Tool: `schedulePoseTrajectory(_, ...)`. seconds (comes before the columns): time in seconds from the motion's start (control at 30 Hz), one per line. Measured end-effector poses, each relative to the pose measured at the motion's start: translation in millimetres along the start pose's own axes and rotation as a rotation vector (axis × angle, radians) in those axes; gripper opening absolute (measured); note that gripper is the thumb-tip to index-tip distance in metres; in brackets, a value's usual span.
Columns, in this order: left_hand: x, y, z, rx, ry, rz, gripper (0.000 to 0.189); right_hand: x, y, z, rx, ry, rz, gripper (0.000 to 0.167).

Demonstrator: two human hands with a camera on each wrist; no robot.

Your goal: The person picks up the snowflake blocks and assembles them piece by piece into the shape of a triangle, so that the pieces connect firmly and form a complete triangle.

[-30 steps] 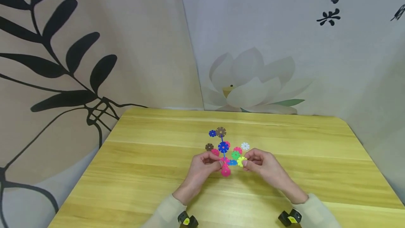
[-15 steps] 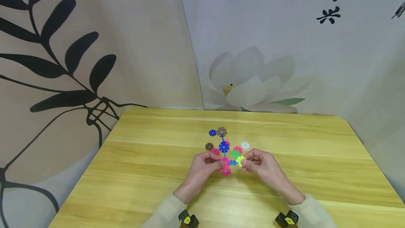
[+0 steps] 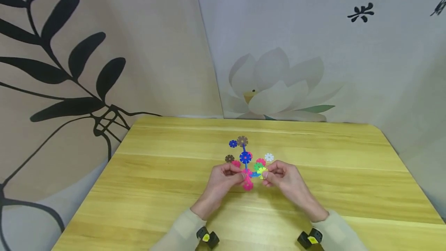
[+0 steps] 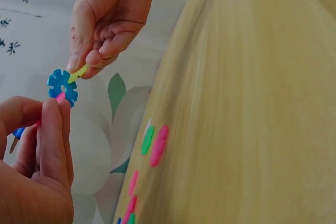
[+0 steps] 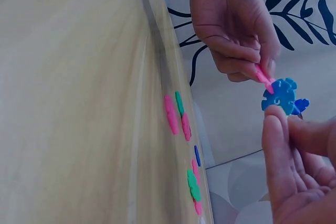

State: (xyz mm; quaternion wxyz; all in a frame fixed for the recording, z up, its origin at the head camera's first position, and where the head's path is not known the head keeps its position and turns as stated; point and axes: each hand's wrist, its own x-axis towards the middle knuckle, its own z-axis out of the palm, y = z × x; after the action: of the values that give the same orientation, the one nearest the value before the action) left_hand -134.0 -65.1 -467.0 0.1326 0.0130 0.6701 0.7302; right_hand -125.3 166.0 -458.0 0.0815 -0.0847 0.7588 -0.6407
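My left hand (image 3: 222, 183) pinches a pink notched disc (image 3: 247, 173) between thumb and fingers, above the table. A light blue notched disc (image 4: 59, 83) is joined to that pink disc's edge. My right hand (image 3: 290, 182) pinches a yellow notched disc (image 3: 262, 172), which meets the light blue disc's rim; how deep it sits in a slot I cannot tell. A dark blue disc (image 3: 245, 157) and a brown disc (image 3: 242, 141) appear in line beyond the pink one, apparently part of the same chain. Fingertips hide parts of the pink and yellow discs.
Several loose notched discs lie on the wooden table (image 3: 156, 173) around the hands: white (image 3: 269, 157), green (image 3: 258, 165), a small brown disc (image 3: 229, 158) and a small blue disc (image 3: 233, 143) among them. A printed cloth backdrop (image 3: 167, 49) stands behind the table's far edge.
My right hand has moved left, bringing the yellow disc closer to the pink disc and over the light blue one. The left hand keeps its pinch. The head view has shifted slightly.
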Motion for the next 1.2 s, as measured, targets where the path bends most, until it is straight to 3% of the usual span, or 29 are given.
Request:
schedulePoseTrajectory(0.2,1.8,2.0,-0.1,0.026,-0.013,0.048,0.02,1.6,1,-1,-0.006,-0.002,0.024,0.018)
schedulePoseTrajectory(0.4,1.9,2.1,-3.7,0.051,-0.033,0.063,0.022,1.1,3,-4,-0.116,-0.013,0.021,0.018)
schedulePoseTrajectory(0.6,0.9,0.4,-9.0,0.132,-0.066,0.004,0.031,-0.1,3,-5,-0.114,-0.04,-0.014,0.017)
schedulePoseTrajectory(0.7,-1.0,-0.5,-9.7,0.18,-0.11,-0.037,0.047,-0.7,4,-3,-0.096,-0.036,-0.018,0.018)
schedulePoseTrajectory(0.83,-0.8,-0.5,-5.7,0.194,-0.158,-0.045,0.064,-0.3,4,-1,-0.078,-0.037,-0.005,0.017)
schedulePoseTrajectory(1.2,0.9,-6.2,3.7,0.139,-0.095,-0.034,0.046,-2.8,3,3,-0.123,-0.068,0.008,0.022)
